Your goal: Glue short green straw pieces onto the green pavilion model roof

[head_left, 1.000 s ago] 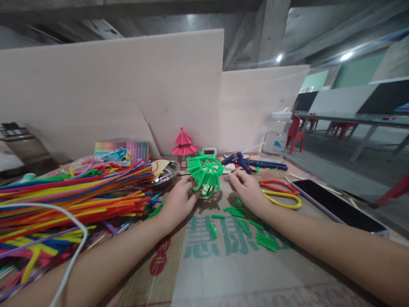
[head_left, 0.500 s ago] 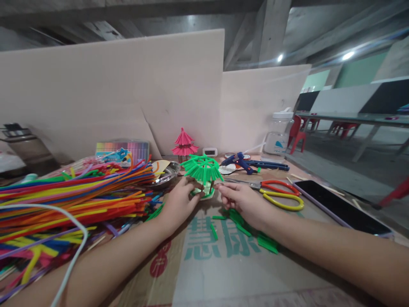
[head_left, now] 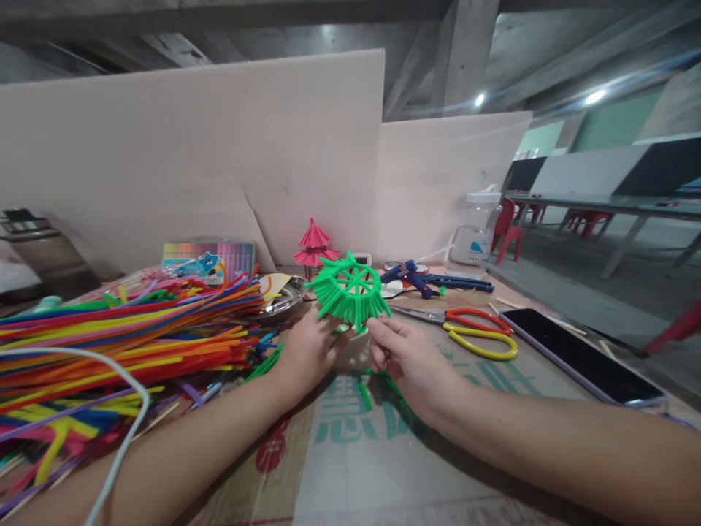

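A small model pavilion with a green pipe-cleaner roof [head_left: 353, 286] is tilted so the roof's top, with its spoked ring, faces me. My left hand [head_left: 309, 351] is closed round its lower part, mostly hidden under the roof. At the roof's right lower edge, the thumb and fingers of my right hand [head_left: 402, 354] are pinched together against the green strips. Cut green pieces [head_left: 365, 396] lie on the cardboard below, partly covered by my right hand. Behind the model stands a pink pavilion [head_left: 314, 245] with a tiered roof.
Bundles of coloured pipe cleaners [head_left: 125, 329] fill the left side, crossed by a white cable [head_left: 143, 409]. To the right lie scissors [head_left: 482, 340], a blue glue gun [head_left: 408, 274] and a phone [head_left: 583, 358]. A clear jug [head_left: 475, 230] stands behind; a metal dish [head_left: 285, 301] is left of the model.
The green pavilion has risen slightly and tipped toward me, showing more of its roof top. My right hand has moved up and slightly left to the roof's edge.
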Available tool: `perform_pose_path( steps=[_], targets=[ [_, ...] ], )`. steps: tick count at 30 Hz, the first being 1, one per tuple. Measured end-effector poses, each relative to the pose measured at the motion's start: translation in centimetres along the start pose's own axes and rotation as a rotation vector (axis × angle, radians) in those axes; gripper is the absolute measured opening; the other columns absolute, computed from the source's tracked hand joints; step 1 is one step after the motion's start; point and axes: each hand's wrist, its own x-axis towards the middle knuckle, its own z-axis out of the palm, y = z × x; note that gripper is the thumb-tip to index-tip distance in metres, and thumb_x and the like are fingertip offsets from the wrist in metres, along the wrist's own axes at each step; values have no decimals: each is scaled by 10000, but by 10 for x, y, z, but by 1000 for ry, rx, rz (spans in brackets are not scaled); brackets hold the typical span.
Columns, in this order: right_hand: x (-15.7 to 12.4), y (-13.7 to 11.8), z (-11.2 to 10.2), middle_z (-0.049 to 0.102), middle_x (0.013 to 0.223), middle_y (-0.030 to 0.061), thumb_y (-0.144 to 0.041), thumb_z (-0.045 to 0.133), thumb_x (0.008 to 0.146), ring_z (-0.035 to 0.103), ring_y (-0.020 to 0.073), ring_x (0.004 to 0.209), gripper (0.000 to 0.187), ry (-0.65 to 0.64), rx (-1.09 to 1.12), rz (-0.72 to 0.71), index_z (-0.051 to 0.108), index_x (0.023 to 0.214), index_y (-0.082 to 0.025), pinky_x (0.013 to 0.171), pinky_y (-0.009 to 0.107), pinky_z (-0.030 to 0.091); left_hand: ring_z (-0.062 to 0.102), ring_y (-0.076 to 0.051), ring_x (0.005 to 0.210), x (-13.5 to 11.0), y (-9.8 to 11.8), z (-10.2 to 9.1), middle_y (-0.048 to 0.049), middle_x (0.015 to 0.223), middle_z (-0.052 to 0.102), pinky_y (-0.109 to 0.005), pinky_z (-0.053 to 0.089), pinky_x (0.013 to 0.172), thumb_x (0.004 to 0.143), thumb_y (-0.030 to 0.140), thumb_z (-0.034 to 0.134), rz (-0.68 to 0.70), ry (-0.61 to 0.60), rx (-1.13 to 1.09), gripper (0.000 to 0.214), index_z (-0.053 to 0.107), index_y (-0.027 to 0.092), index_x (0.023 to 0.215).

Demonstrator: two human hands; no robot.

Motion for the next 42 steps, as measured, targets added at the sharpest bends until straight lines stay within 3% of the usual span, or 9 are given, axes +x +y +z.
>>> perform_pose_path(
  steps=[5,16,23,30,36,42],
  targets=[
    [1,1,-3,506,505,-47,-548,857,659,419,96,511,477,-18,-7,-8,552,600,-186,554,247,336,630,-295,1195,-1,0,0,-140,1262,662,-457,560,985,950,271,562,25,-16,22,264,661,205,1186],
    [3,-1,-5,482,517,-58,-477,815,702,403,110,522,397,-11,-59,-67,522,660,-212,552,267,318,639,-273,1178,-1,2,-2,-116,1256,657,-413,559,978,957,278,555,-1,-69,28,228,679,215,1138],
    [1,3,-4,482,512,-53,-486,811,686,427,107,525,419,-32,-77,-3,507,625,-205,562,256,339,639,-271,1162,0,2,-3,-116,1222,675,-409,556,981,944,243,572,-32,-70,-14,204,678,197,1112],
    [8,6,-8,497,503,-62,-492,850,656,405,99,495,421,-38,-47,-2,550,704,-200,528,245,320,617,-264,1208,0,1,0,-104,1172,687,-402,530,1039,924,233,612,-74,-43,-47,86,682,194,894],
    [7,2,-7,488,570,-68,-457,872,638,394,84,508,397,-30,-40,-28,597,742,-190,535,242,329,602,-278,1241,0,0,-1,-111,1266,673,-454,518,1060,937,254,588,-59,-82,-52,245,671,217,1164],
    [3,-1,-6,452,525,-70,-459,823,688,374,102,508,370,-44,-81,-66,549,703,-211,530,260,288,620,-286,1215,-1,-1,-1,-120,1266,670,-439,543,1019,921,240,599,-54,-101,-41,221,698,217,1118]
  ],
)
